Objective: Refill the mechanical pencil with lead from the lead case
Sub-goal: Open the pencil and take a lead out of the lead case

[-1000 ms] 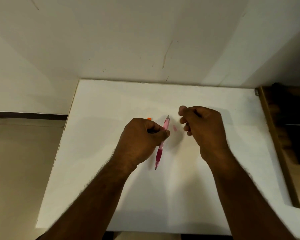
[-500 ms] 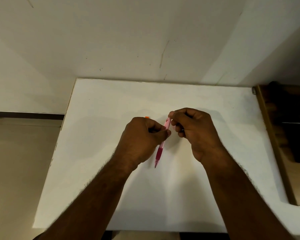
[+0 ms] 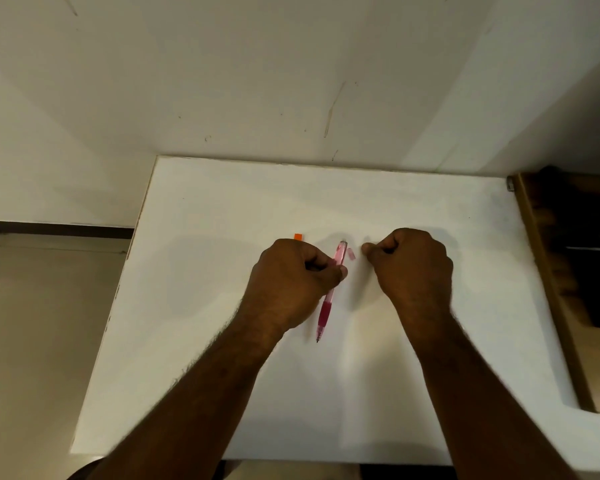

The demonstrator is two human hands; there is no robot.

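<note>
Left hand (image 3: 293, 282) grips pink mechanical pencil (image 3: 330, 292), long axis near-upright, open end up. Right hand (image 3: 411, 268) just beside, fingers pinched closed; contents indiscernible.

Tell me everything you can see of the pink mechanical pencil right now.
The mechanical pencil has a translucent pink barrel that looks like plastic, a darker magenta grip low down and a fine tip. It is tilted, tip toward the person near the white table, top end pointing away. The left hand pinches its middle, hiding part of the barrel. Whether the tip touches the table cannot be told. The top end looks pale; its cap state is unclear. A small pink piece lies just right of it, apart. The right hand does not touch it.
</note>
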